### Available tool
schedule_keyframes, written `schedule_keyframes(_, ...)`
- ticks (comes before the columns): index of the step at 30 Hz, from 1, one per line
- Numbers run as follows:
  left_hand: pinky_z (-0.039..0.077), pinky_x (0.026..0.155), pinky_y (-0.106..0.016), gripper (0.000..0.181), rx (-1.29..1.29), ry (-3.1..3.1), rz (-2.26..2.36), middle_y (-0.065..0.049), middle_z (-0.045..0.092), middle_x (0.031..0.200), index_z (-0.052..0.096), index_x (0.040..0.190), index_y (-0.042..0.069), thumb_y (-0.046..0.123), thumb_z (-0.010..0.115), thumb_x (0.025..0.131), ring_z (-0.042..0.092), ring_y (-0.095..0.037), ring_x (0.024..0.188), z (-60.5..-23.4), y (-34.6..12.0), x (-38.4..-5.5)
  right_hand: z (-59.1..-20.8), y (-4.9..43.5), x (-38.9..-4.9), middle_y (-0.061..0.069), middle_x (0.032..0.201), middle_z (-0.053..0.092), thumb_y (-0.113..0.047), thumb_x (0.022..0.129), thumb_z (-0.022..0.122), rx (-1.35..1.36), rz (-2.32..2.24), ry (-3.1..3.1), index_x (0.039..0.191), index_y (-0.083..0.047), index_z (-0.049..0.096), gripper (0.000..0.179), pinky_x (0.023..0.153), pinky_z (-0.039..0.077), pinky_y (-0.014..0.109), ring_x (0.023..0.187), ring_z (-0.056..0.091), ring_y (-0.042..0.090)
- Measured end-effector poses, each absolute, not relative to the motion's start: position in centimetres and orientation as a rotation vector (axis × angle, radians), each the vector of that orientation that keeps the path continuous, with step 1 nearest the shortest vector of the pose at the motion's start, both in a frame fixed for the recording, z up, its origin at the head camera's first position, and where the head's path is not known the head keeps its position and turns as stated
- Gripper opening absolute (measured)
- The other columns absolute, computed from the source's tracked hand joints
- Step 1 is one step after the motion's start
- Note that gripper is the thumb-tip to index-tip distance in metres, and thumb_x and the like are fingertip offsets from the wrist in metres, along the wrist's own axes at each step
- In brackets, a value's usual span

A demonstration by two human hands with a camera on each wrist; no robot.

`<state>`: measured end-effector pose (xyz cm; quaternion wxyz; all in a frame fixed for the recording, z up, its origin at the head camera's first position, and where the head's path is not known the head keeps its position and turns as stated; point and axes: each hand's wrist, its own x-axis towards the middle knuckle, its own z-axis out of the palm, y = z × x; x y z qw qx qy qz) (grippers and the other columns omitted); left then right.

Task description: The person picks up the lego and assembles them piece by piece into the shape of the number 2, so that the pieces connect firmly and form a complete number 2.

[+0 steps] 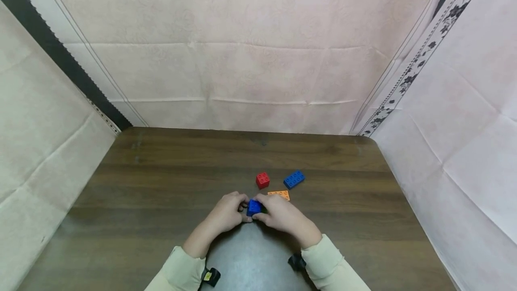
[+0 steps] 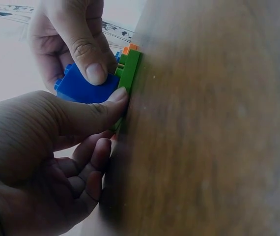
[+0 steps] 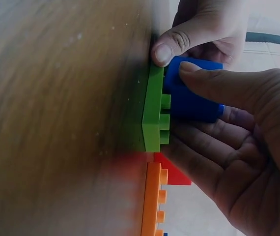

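A blue building brick (image 1: 253,208) stands on the studded side of a flat green building plate (image 3: 153,115) that lies on the table. Whether it is pressed fully down I cannot tell. My right hand (image 1: 282,213) pinches the brick, its thumb (image 3: 194,70) on one side and the fingers behind. At the plate's other end my left hand (image 1: 229,212) grips it, the thumb (image 2: 111,101) along the edge, close to the brick. From above, both hands hide most of the plate.
Beyond my right hand lie an orange plate (image 1: 279,194), a red brick (image 1: 262,180) and a second blue brick (image 1: 294,179). The wooden table (image 1: 161,169) meets light cloth at its far edge (image 1: 242,116) and on both sides.
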<state>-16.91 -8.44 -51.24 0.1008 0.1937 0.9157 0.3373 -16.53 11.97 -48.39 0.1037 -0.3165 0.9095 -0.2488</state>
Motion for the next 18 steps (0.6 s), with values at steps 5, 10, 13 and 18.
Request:
schedule_keyframes(5, 0.046, 0.069, -0.031, 0.032, 0.592, 2.712, 0.988, 0.002, 0.055, 0.086, 0.069, 0.102, 0.012, 0.025, 0.088, 0.079, 0.050, -0.013, 0.077, -51.30, -8.42, -16.92, -48.30, 12.13, -16.66, -0.003, 0.104, 0.069, -0.028, 0.095, 0.073, -0.934, -0.728, 2.670, 0.125, -0.011, 0.063, 0.036, 0.073, 0.052, 0.022, 0.080, 0.059, 0.002)
schedule_keyframes(10, 0.045, 0.069, -0.031, 0.032, 0.600, 2.708, 0.989, 0.002, 0.054, 0.085, 0.069, 0.102, 0.013, 0.025, 0.087, 0.080, 0.050, -0.014, 0.076, -51.27, -8.43, -16.95, -48.35, 12.22, -16.73, -0.004, 0.101, 0.068, -0.027, 0.094, 0.073, -0.940, -0.738, 2.664, 0.124, -0.011, 0.063, 0.035, 0.071, 0.051, 0.022, 0.077, 0.058, 0.002)
schedule_keyframes(13, 0.043, 0.067, -0.031, 0.032, 0.607, 2.705, 0.993, 0.002, 0.053, 0.085, 0.069, 0.102, 0.012, 0.025, 0.087, 0.080, 0.049, -0.014, 0.075, -51.19, -8.51, -16.83, -48.42, 12.25, -16.70, -0.005, 0.101, 0.067, -0.027, 0.095, 0.073, -0.944, -0.739, 2.657, 0.125, -0.012, 0.062, 0.035, 0.072, 0.051, 0.021, 0.077, 0.058, 0.002)
schedule_keyframes(18, 0.042, 0.066, -0.030, 0.032, 0.631, 2.703, 0.988, 0.000, 0.052, 0.086, 0.069, 0.104, 0.011, 0.024, 0.086, 0.081, 0.048, -0.014, 0.075, -51.10, -8.61, -16.68, -48.54, 12.28, -16.64, -0.004, 0.104, 0.068, -0.027, 0.095, 0.073, -0.949, -0.738, 2.658, 0.126, -0.012, 0.062, 0.036, 0.072, 0.051, 0.021, 0.079, 0.059, 0.001)
